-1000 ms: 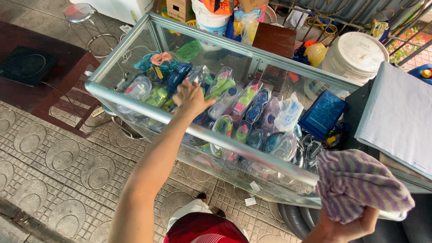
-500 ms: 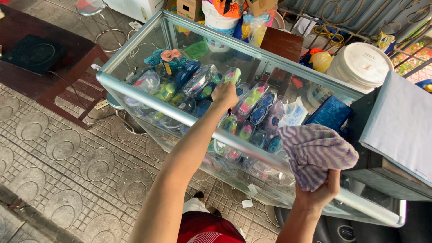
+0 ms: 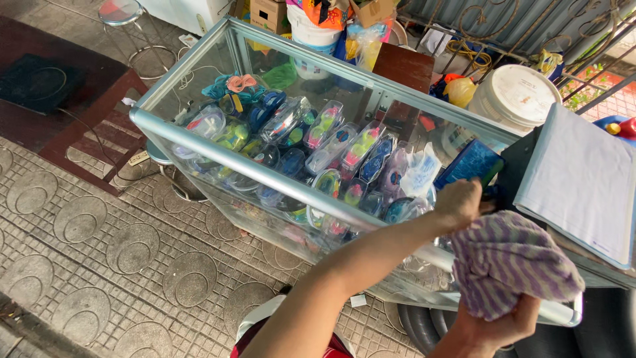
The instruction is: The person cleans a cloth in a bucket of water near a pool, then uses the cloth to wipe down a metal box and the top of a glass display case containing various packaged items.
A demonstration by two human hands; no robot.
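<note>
View from above: a glass display case (image 3: 218, 142) w/ a silver metal frame stands on patterned paving, packed w/ swim goggles (image 3: 324, 149) in clear plastic cases. The right hand (image 3: 493, 325), bottom right, clenches a bunched purple-and-white striped cloth (image 3: 513, 265) from below, just above the case's near right corner. The left hand (image 3: 458, 202) reaches across to the case's right end, fingers curled at a dark blue box (image 3: 472, 166) by a black stand; can't tell if it grasps anything. A grey board (image 3: 576, 182) lies at far right. White lidded bucket (image 3: 517, 96) sits behind the case; dark wooden bench (image 3: 79, 126) at left.
</note>
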